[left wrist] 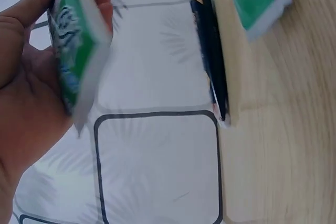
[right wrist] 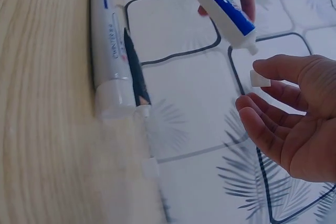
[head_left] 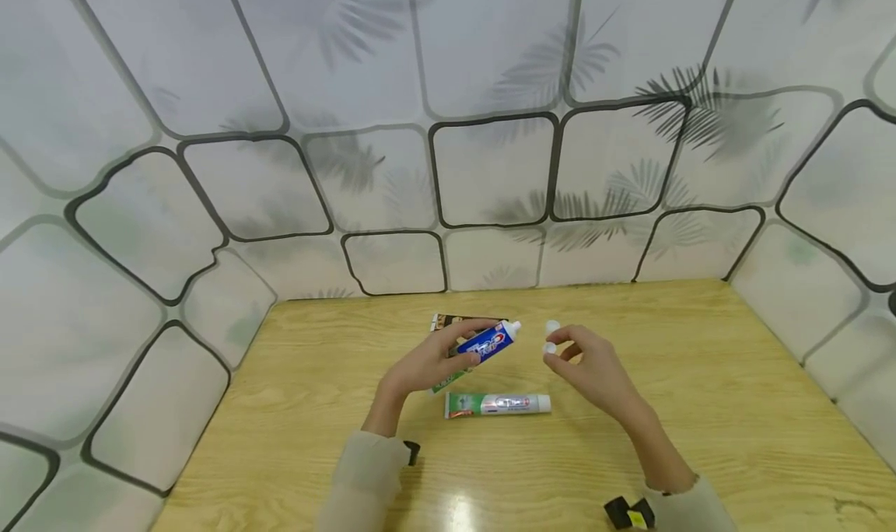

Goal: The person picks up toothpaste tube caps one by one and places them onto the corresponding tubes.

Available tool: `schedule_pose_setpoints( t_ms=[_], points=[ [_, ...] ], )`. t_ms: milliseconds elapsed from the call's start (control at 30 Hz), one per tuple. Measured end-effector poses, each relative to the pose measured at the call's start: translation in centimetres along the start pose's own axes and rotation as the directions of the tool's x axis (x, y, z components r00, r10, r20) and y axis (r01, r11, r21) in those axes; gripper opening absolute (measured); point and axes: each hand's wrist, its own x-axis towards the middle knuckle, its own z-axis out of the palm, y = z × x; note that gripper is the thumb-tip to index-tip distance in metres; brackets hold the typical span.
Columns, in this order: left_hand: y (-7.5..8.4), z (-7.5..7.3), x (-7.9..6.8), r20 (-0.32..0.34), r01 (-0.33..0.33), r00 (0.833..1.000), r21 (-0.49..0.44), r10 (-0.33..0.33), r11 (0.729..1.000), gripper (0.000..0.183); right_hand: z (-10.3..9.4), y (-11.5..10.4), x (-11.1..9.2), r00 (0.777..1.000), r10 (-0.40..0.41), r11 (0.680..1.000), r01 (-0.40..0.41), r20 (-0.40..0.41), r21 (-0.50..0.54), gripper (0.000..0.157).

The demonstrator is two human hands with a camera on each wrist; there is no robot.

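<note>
My left hand grips a blue, white and green toothpaste tube, tilted up to the right with its white nozzle bare. The tube's green crimped end fills much of the left wrist view. To the right, my right hand pinches a small white ribbed cap between thumb and index finger, a short gap from the nozzle. The other fingers of that hand are loosely bent. Below the hands lies a green and white toothpaste tube with a white cap on its right end.
A dark toothpaste tube lies on the wooden table behind the held one, partly hidden by the left hand in the head view. A small white piece rests beyond the right fingertips. A patterned cloth wall borders the table's far edge.
</note>
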Motion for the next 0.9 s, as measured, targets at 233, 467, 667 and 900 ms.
schedule_pose_setpoints(
  t_ms=[233,467,667,900],
  points=[
    [1.3,0.9,-1.1,-0.022,-0.053,0.998,-0.029,0.052,0.998,0.045,-0.5,-1.6,-0.6,0.997,-0.063,0.998,0.062,-0.047,-0.024,0.022],
    [2.8,0.7,-1.7,-0.06,-0.113,0.992,-0.041,0.11,0.993,0.042,-1.1,-3.0,-0.9,0.98,-0.163,0.986,0.156,-0.111,-0.064,0.023],
    [3.5,0.5,-2.3,-0.097,-0.13,0.987,-0.037,0.126,0.991,0.041,-1.3,-3.4,-1.2,0.964,-0.23,0.971,0.218,-0.136,-0.097,0.026],
    [3.0,0.8,-2.5,-0.078,-0.151,0.986,-0.044,0.148,0.987,0.04,-0.9,-3.2,-1.5,0.948,-0.284,0.957,0.27,-0.144,-0.107,0.028]
  ],
)
